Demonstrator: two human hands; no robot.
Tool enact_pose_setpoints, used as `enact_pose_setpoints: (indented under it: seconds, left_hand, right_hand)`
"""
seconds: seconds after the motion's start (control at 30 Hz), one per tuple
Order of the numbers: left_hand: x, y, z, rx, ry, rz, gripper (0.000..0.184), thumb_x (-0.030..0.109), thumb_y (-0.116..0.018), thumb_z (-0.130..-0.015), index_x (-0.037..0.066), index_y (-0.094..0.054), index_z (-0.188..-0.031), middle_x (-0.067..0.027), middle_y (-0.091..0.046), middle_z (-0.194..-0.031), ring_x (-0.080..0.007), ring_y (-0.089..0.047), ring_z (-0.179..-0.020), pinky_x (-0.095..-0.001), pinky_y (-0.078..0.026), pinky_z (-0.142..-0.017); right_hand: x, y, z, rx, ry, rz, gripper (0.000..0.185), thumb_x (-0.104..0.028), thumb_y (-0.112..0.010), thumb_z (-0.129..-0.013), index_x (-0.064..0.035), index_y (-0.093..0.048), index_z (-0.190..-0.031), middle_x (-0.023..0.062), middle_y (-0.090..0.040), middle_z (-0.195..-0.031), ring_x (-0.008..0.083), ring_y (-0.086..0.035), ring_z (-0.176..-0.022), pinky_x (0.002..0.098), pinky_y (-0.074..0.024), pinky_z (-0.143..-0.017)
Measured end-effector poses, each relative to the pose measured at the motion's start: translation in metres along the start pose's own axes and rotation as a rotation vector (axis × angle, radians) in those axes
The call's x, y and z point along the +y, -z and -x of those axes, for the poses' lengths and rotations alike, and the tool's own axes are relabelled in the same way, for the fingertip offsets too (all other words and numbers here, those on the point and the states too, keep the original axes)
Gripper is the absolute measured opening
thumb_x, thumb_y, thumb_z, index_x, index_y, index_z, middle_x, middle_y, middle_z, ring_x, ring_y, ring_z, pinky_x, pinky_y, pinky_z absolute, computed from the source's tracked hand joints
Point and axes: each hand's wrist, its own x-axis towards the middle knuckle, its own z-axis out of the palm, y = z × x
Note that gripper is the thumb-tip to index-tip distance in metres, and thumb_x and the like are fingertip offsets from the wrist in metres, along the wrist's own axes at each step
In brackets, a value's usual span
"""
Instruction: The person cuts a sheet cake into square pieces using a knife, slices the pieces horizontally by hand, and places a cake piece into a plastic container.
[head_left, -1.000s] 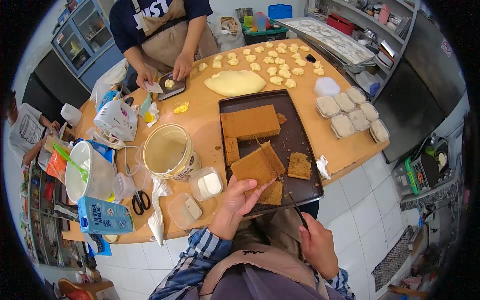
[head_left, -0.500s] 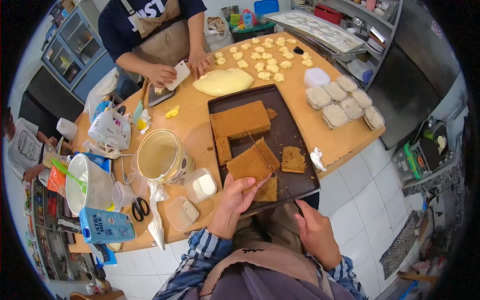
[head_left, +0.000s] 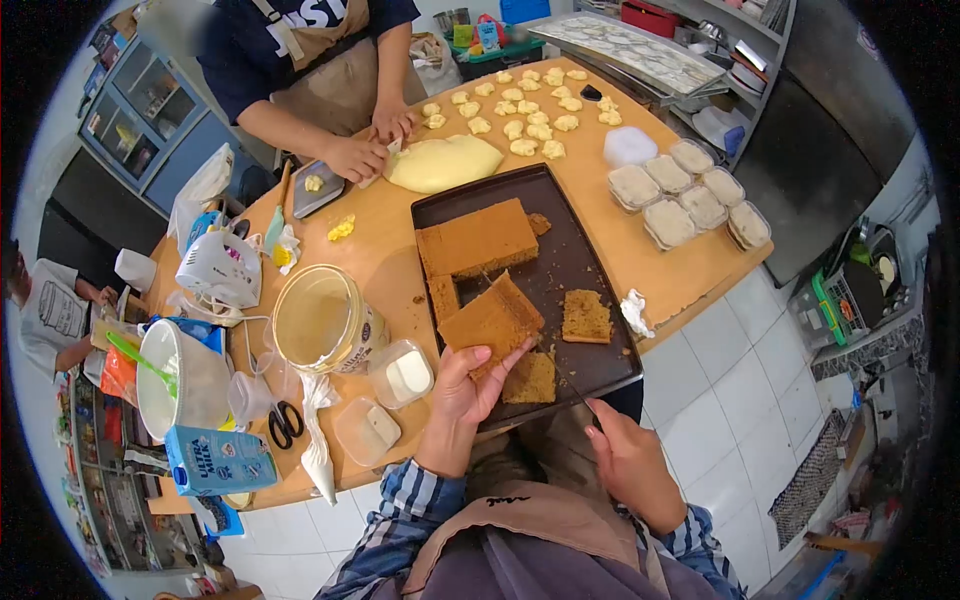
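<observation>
My left hand grips a flat piece of brown cake above the dark baking tray. Fingers of my right hand are wrapped round the handle of a knife, whose thin blade points up and left over the tray, its far part hidden by the cake. A large cake block lies at the tray's back left, with a narrow strip below it. One small cake square rests at the tray's right, another near its front edge beside my left hand.
A co-worker's hands touch yellow dough across the table. Left of the tray stand a tub, small containers, a piping bag, scissors and a milk carton. Filled boxes stand at right.
The held cake piece and the narrow part beside it have shifted and turned. The co-worker's hand with a white scraper has moved from the scale to the dough. The view has shifted slightly.
</observation>
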Motion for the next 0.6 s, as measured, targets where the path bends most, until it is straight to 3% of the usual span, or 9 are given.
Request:
enact_pose_setpoints:
  seconds: [0.03, 0.13, 0.23, 0.33, 0.6]
  left_hand:
    - [0.000, -0.001, 0.001, 0.013, -0.002, -0.050, 0.073, 0.012, -0.064, -0.072, 0.000, -0.033, -0.137, -0.0219, -0.045, -0.134, -0.0383, -0.041, -0.127, -0.0494, -0.037, -0.104]
    - [-0.007, -0.001, 0.001, -0.042, -0.007, 0.005, 0.057, 0.001, -0.059, -0.075, -0.003, -0.041, -0.129, -0.0181, -0.051, -0.129, -0.0348, -0.048, -0.121, -0.0558, -0.034, -0.105]
    - [-0.007, 0.004, 0.000, -0.027, 0.018, 0.035, 0.059, 0.002, -0.060, -0.074, -0.003, -0.040, -0.130, -0.0176, -0.051, -0.129, -0.0349, -0.048, -0.121, -0.0558, -0.034, -0.105]
    - [-0.002, 0.003, -0.001, 0.027, 0.015, -0.029, 0.077, 0.014, -0.065, -0.070, -0.001, -0.031, -0.137, -0.0230, -0.042, -0.136, -0.0397, -0.039, -0.129, -0.0485, -0.036, -0.106]
    - [-0.008, 0.000, -0.002, 0.006, 0.032, -0.025, 0.076, 0.013, -0.064, -0.070, -0.002, -0.031, -0.137, -0.0231, -0.042, -0.135, -0.0411, -0.038, -0.129, -0.0488, -0.033, -0.108]
  right_hand:
    - [-0.001, 0.001, 0.000, 0.002, -0.008, -0.016, 0.029, -0.012, -0.057, -0.088, -0.0056, -0.051, -0.115, 0.0192, -0.063, -0.094, 0.0381, -0.062, -0.075, 0.0433, -0.0517, -0.059]
    - [0.001, 0.002, -0.002, -0.046, -0.053, 0.007, 0.029, -0.013, -0.057, -0.088, -0.0065, -0.051, -0.115, 0.0195, -0.062, -0.095, 0.0380, -0.062, -0.075, 0.0433, -0.0518, -0.058]
    - [0.000, 0.002, -0.003, -0.068, -0.075, 0.040, 0.028, -0.012, -0.056, -0.088, -0.0065, -0.051, -0.115, 0.0191, -0.062, -0.094, 0.0378, -0.062, -0.074, 0.0432, -0.0517, -0.058]
    - [0.002, -0.001, 0.001, -0.023, -0.046, 0.020, 0.029, -0.009, -0.059, -0.086, -0.0032, -0.052, -0.114, 0.0191, -0.062, -0.086, 0.0375, -0.061, -0.071, 0.0432, -0.0495, -0.057]
    - [0.009, -0.006, -0.008, -0.015, -0.011, 0.013, 0.026, -0.014, -0.056, -0.088, -0.0057, -0.051, -0.113, 0.0178, -0.060, -0.083, 0.0384, -0.060, -0.064, 0.0445, -0.0498, -0.052]
